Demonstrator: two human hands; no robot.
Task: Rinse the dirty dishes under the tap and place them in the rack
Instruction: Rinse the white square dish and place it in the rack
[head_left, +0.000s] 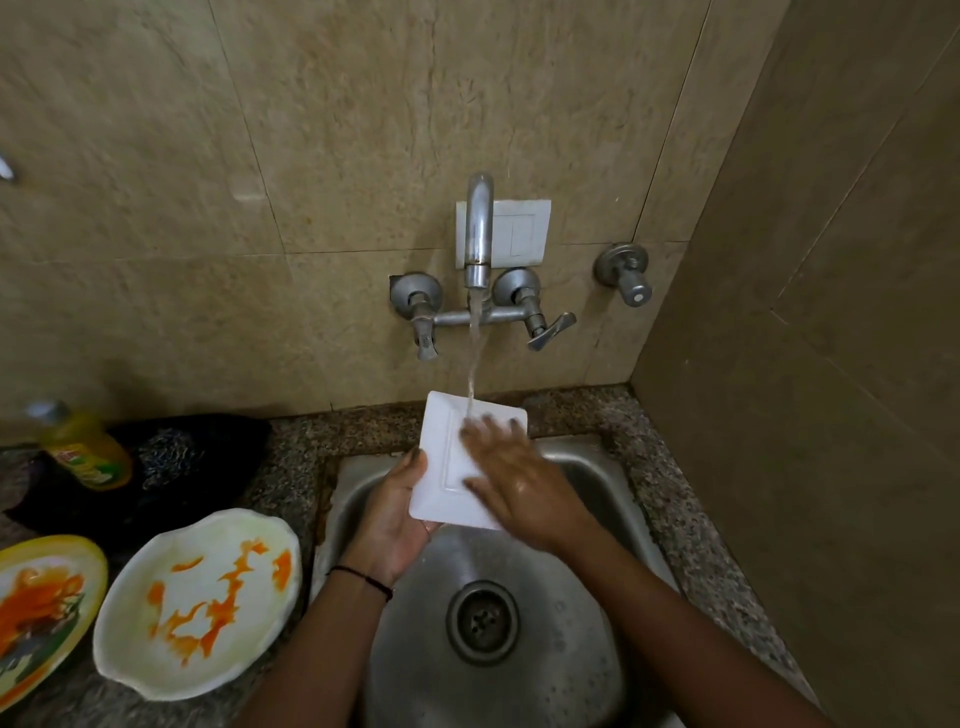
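Left hand: palm up over the sink, cupped under the near left corner of the square plate, fingers hidden beneath it, thumb against its left edge; it holds the plate up.
Right hand: laid flat on the plate's upper face, fingers spread and pointing to the wall; it grips nothing, only presses on the plate. The fingertips look blurred.
Square plate: white, tilted, between the two hands, above the back half of the sink; its far edge reaches past the right fingertips.
Tap: on the wall beyond both hands, running; the water lands on the plate just past the right fingertips.
Round plate: white with orange smears, on the counter left of the left forearm.
Yellow plate: also smeared orange, further left, cut off by the picture's edge.
Bottle: yellow, left of the left hand and well apart, by a dark cloth.
Drain: between the two forearms.
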